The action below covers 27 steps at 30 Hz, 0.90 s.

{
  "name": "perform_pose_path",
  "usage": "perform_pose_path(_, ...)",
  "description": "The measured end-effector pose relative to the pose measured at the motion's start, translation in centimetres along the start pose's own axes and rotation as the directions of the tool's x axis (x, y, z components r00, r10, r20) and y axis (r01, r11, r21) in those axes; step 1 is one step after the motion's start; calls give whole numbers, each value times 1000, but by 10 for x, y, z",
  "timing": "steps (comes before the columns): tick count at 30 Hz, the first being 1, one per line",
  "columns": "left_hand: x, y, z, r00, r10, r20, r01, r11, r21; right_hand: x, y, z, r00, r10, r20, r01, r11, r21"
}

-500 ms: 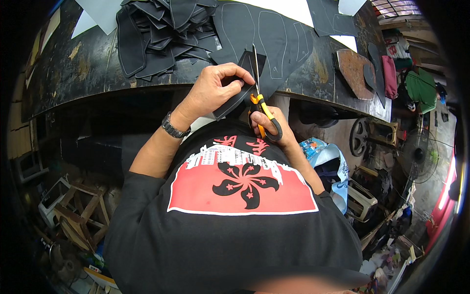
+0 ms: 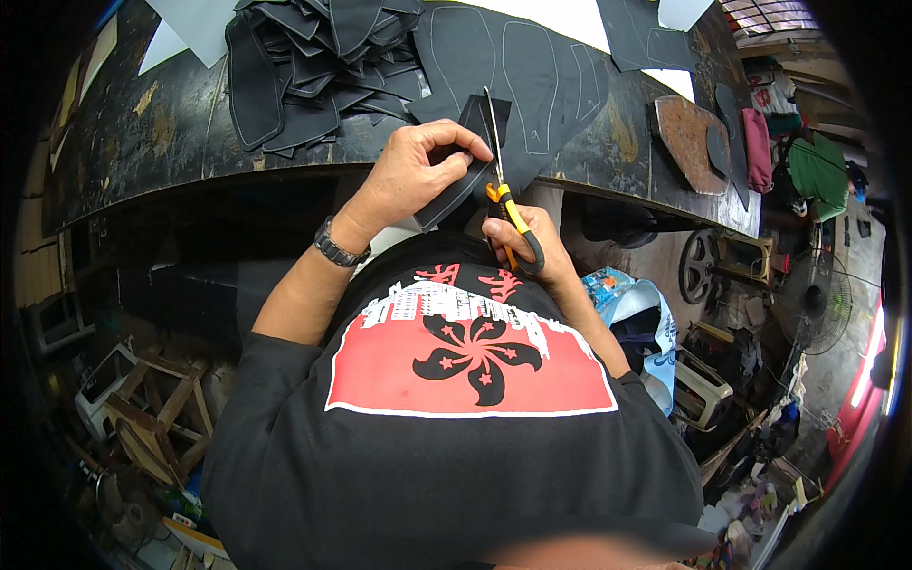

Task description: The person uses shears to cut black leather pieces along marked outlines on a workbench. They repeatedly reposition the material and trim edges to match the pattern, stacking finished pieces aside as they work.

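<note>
Between thumb and fingers, my left hand (image 2: 418, 176) pinches a narrow black sheet piece (image 2: 442, 207) with a pale line drawn along it. My right hand (image 2: 537, 242) grips scissors (image 2: 514, 214) with yellow and black handles. Their blades point away from me and lie along the piece, close to my left fingertips. The piece reaches from near my shirt to just past the table's front edge. Beyond it lies a larger black sheet (image 2: 560, 81) marked with several pale outlines. The lower fingers of my right hand are partly hidden behind the handles.
A heap of cut black pieces (image 2: 313, 76) sits on the worn black table (image 2: 180, 142), left of the marked sheet. Toward the right lies a brown board (image 2: 686, 147). A wooden stool (image 2: 166, 408) stands low at left; a fan (image 2: 812, 299) is at right.
The scissors have tilted slightly to the left, their tip moving left. The far end of the black piece has shifted left too. My left hand has barely moved.
</note>
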<state>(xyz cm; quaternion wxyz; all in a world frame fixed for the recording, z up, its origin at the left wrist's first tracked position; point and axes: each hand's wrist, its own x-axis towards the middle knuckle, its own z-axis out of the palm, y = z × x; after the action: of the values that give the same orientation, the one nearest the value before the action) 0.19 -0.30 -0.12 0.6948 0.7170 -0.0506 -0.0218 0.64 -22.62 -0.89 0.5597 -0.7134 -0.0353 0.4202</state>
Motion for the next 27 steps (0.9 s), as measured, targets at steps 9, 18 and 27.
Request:
perform_pose_path(9,-3,2,-3,993,-36,113,38,999,-16,0,2,3,996,-90,-23,91,994,64)
perform_pose_path(18,-1,7,-6,998,-11,69,13,999,-35,-4,-4,4,998,-44,-45,45,999,26)
perform_pose_path(27,0,5,-8,998,-28,59,28,1000,-7,-2,-1,5,996,-81,-25,82,995,55)
